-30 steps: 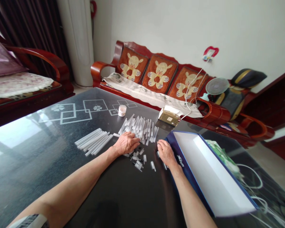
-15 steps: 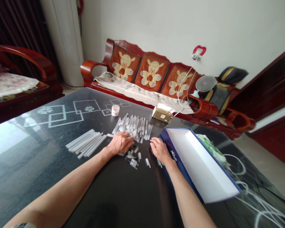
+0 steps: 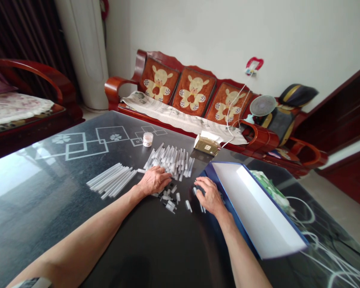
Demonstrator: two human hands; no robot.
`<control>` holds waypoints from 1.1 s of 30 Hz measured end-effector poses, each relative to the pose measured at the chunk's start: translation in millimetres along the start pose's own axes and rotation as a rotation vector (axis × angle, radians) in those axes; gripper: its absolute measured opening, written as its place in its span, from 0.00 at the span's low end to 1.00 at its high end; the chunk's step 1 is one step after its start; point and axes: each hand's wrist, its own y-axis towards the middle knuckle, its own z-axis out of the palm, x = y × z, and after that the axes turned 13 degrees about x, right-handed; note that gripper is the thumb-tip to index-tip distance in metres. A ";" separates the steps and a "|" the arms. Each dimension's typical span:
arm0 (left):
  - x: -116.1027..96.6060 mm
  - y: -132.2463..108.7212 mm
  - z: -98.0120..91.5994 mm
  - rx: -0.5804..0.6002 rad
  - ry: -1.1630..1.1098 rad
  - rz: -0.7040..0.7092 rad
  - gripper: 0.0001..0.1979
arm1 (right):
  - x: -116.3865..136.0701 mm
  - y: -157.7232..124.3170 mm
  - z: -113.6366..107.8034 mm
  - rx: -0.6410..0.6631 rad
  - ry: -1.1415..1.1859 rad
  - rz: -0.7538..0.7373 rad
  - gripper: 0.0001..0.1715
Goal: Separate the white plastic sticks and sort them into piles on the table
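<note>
On the dark glossy table lies a heap of whitish translucent tubes, like pen barrels. My left hand rests at its near edge, fingers bent and close together; what is under the fingertips is hidden. Short whitish cap-like pieces with dark and pale ends are scattered just in front of that hand. My right hand is beside the blue box, thumb and fingers apart over a row of small dark-and-white pieces, partly covered by the hand. Longer whitish tubes lie side by side at the left.
A blue box with a white inside stands tilted to the right of my right hand. Beyond the heap are a small round tub and a tissue box. A green-white packet and white cables lie at the right.
My right hand has shifted slightly right and its thumb and fingers have spread, uncovering some small dark pieces. The left hand stays at the heap. The whole view has shifted slightly.
</note>
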 end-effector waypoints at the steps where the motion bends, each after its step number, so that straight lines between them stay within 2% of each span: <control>1: -0.6 0.0 -1.0 0.009 0.001 -0.004 0.17 | 1.2 -2.8 -0.8 0.026 -0.021 0.003 0.18; 3: -1.3 0.0 -2.5 0.024 0.002 -0.006 0.17 | 2.4 -5.7 0.1 0.070 -0.064 0.028 0.20; 7: -1.1 0.0 -2.1 0.031 -0.004 -0.006 0.17 | 2.1 -3.8 6.5 0.092 -0.084 0.058 0.16; 12: -0.3 -0.3 -0.8 0.036 -0.005 -0.014 0.18 | -0.9 -4.6 10.2 0.048 -0.053 0.062 0.19; 15: -1.6 0.6 -2.8 0.037 -0.017 -0.015 0.18 | -0.4 -6.6 8.1 -0.029 -0.008 0.038 0.20; 20: -9.1 3.8 -10.8 0.033 -0.039 0.056 0.17 | 29.3 5.1 5.0 -0.267 0.185 0.057 0.13; 26: -23.0 6.9 -20.3 0.039 -0.046 0.119 0.15 | 77.9 27.5 20.0 -0.272 0.352 0.035 0.12; 30: -28.4 7.8 -23.0 0.046 -0.053 0.130 0.15 | 86.1 31.3 31.8 -0.302 0.498 0.102 0.11; 33: -26.5 7.3 -22.7 -0.054 -0.050 0.113 0.15 | 81.9 30.8 34.5 -0.339 0.615 0.215 0.13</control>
